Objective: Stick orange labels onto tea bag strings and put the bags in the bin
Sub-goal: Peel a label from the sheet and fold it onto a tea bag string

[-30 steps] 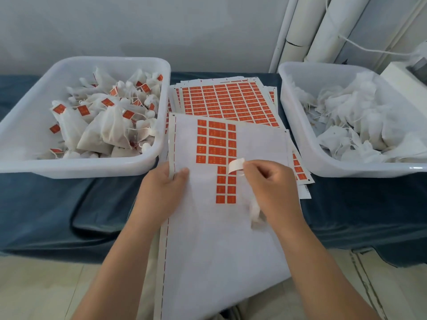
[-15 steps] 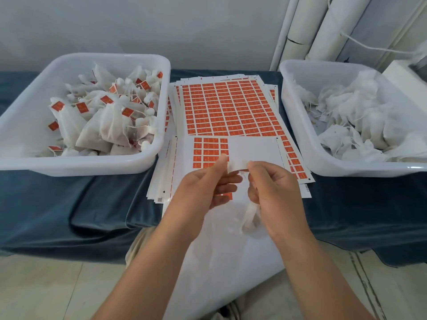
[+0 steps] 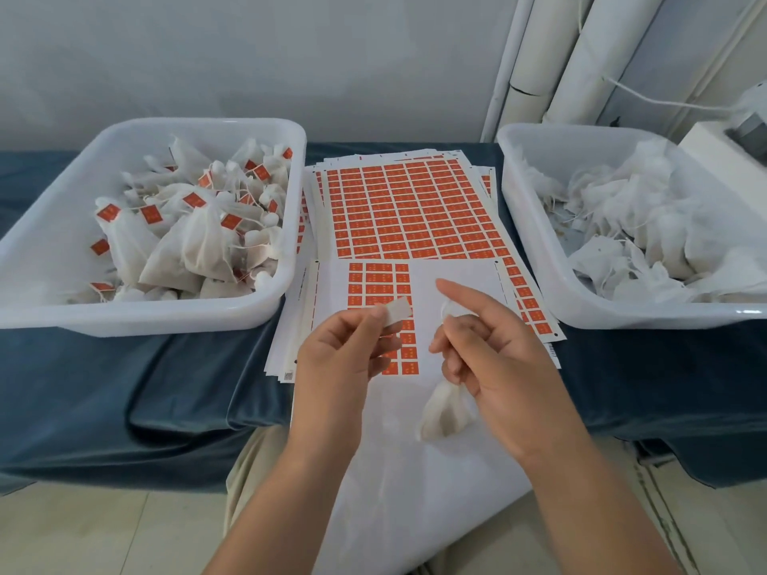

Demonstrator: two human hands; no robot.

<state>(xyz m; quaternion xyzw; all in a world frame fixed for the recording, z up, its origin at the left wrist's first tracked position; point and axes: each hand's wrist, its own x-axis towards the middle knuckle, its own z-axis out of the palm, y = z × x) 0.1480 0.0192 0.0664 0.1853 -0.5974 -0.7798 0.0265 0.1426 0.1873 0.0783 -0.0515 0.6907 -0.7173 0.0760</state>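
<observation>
Pinching the peeled label (image 3: 397, 312) in our left hand (image 3: 344, 352), we are holding it just left of our right hand (image 3: 498, 354), long axis pointing towards it; the right is gripping the dangling tea bag (image 3: 445, 412), forefinger straight.

Single view, head-worn, wide-angle. Looks forward and down from above the person's lap, facing a pale wall (image 3: 290, 56) that fills the top of the frame. Close in: both forearms enter from the bottom edge; left hand (image 3: 344, 354) and right hand (image 3: 498, 359) sit just below centre, nearest the lens. Blue-draped surface (image 3: 103, 367) runs as a band across the middle. Label sheets (image 3: 415, 209) dead centre, left bin (image 3: 145, 317) and right bin (image 3: 622, 313) each cut by a frame edge. Pipes (image 3: 581, 56) lean at upper right. Floor (image 3: 83, 533) shows in the lower corners.
</observation>
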